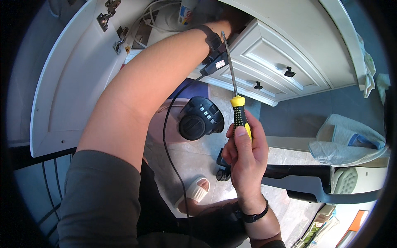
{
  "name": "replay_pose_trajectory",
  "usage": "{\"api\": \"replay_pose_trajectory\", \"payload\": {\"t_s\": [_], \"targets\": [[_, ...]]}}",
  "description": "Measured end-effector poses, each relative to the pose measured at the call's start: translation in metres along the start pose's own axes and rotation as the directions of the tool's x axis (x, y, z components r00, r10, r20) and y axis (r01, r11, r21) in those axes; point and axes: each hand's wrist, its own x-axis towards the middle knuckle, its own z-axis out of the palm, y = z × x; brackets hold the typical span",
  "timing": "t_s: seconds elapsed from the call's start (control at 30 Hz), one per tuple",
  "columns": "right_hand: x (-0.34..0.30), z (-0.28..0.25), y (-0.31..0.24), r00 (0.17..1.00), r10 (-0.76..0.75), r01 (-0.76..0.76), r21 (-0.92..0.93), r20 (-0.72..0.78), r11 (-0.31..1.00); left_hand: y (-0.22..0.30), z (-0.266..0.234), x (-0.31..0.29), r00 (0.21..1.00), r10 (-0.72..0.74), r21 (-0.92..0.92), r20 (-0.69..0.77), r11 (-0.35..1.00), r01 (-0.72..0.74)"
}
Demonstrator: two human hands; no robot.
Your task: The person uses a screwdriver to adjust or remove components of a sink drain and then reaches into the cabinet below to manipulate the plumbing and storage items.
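My right hand (248, 159) is closed around the yellow-and-black handle of a screwdriver (238, 108), its metal shaft pointing up and away beside my left wrist. My left arm stretches into the open white cabinet, and my left hand (235, 18) is in dark shadow there, its fingers hidden. Strapped to that wrist is a black device (216, 64) with a cable trailing down past my knee. A white cabinet door (70, 82) stands swung out to the left.
White cables (151, 12) and a bottle (187, 12) are inside the cabinet. White drawers (279, 51) with black knobs are at right. Below are a black cylindrical appliance part (200, 120), a pink basin (159, 128) and a black-and-grey appliance (297, 182). A light blue cloth (347, 140) hangs at right.
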Motion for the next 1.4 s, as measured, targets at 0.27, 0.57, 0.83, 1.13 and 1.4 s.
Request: {"api": "replay_pose_trajectory", "payload": {"t_s": [0.27, 0.57, 0.83, 1.13, 1.4], "targets": [[-0.004, 0.004, 0.001, 1.000, 0.008, -0.008, 0.011, 0.006, 1.000, -0.001, 0.001, -0.010, 0.999, -0.031, -0.070, -0.018, 0.997, 0.029], [-0.006, 0.004, 0.001, 1.000, 0.007, -0.007, -0.007, 0.006, 1.000, -0.006, 0.007, -0.020, 0.997, -0.054, -0.123, -0.050, 0.991, 0.047], [-0.003, 0.001, 0.004, 1.000, -0.030, 0.030, -0.014, 0.004, 0.999, -0.009, 0.006, -0.024, 0.995, -0.077, -0.165, -0.066, 0.984, 0.065], [-0.004, -0.002, 0.005, 1.000, -0.026, 0.026, -0.009, 0.008, 1.000, -0.004, 0.006, -0.031, 0.988, -0.135, -0.197, -0.071, 0.973, 0.119], [-0.003, -0.003, 0.007, 1.000, -0.027, 0.027, -0.005, 0.016, 1.000, -0.024, 0.010, -0.024, 0.994, -0.029, 0.020, -0.109, 0.999, 0.031]]}}
